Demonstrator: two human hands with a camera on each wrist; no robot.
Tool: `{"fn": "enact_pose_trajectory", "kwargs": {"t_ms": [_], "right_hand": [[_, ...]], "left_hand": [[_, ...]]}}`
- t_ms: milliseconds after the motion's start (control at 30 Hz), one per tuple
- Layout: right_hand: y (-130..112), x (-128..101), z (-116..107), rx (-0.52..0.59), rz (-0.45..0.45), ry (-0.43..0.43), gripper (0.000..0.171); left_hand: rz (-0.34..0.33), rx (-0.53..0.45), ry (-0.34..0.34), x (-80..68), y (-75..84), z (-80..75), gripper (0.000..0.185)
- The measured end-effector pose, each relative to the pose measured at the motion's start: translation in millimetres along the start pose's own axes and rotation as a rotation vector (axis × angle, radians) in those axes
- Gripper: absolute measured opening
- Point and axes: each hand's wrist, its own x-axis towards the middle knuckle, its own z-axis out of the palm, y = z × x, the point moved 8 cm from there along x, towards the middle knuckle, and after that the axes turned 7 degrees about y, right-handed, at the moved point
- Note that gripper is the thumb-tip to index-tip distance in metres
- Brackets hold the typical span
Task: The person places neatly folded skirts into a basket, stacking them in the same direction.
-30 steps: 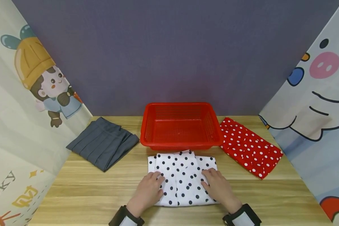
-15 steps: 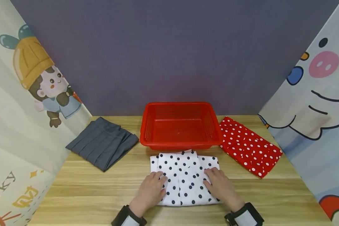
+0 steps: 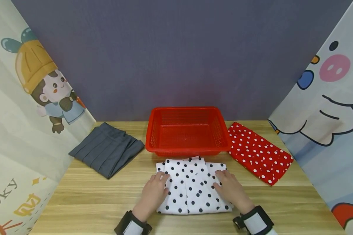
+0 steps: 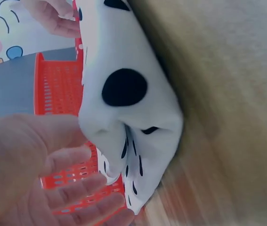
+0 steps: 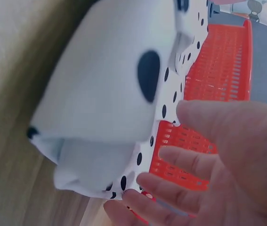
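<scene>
A folded white garment with black polka dots (image 3: 191,192) lies in front of the red basket, its near edge roughly level. At its left side is my left hand (image 3: 153,192), fingers loosely extended; the left wrist view has that hand's thumb (image 4: 62,129) right at the garment's layered side fold. My right hand (image 3: 231,190) is over the right side, fingertips at the cloth. In the right wrist view its fingers (image 5: 171,193) are spread and relaxed beside the folded end, not curled round the cloth. The garment's underside is hidden.
The red plastic basket (image 3: 188,151) stands behind the white garment with nothing in it. To its left lies a folded grey pleated cloth (image 3: 107,148), to its right a folded red cloth with white dots (image 3: 259,153). Printed curtains flank the wooden table (image 3: 91,202).
The white garment first shifted slightly right. Since then both hands have slid a little farther up along its sides, the left also moving slightly outward. Basket and other cloths stay put.
</scene>
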Motion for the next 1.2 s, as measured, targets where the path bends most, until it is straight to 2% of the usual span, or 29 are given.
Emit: {"fn": "enact_pose_trajectory", "kwargs": {"t_ms": [167, 233, 433, 600, 800, 967, 1200], "right_hand": [[8, 5, -4, -0.005, 0.067, 0.047, 0.058], [12, 7, -4, 0.001, 0.100, 0.054, 0.062], [18, 8, -2, 0.011, 0.169, 0.028, 0.070], [19, 10, -1, 0.016, 0.179, -0.008, 0.072], [19, 12, 3, 0.026, 0.198, -0.055, 0.075], [18, 12, 5, 0.009, 0.182, -0.053, 0.075], [14, 10, 9, 0.006, 0.187, -0.033, 0.074]], "left_hand": [[-0.133, -0.006, 0.051, 11.0, -8.8, -5.7, 0.047], [-0.170, -0.005, 0.049, 15.3, -12.1, -6.0, 0.047], [-0.299, -0.026, -0.018, 21.5, -25.3, 0.9, 0.054], [-0.370, -0.043, -0.082, 21.6, -31.7, 9.2, 0.057], [-0.407, -0.058, -0.104, 21.7, -33.4, 13.8, 0.052], [-0.393, -0.074, -0.076, 21.1, -30.1, 13.7, 0.042], [-0.379, -0.037, -0.061, 23.8, -28.5, 17.2, 0.042]]}}
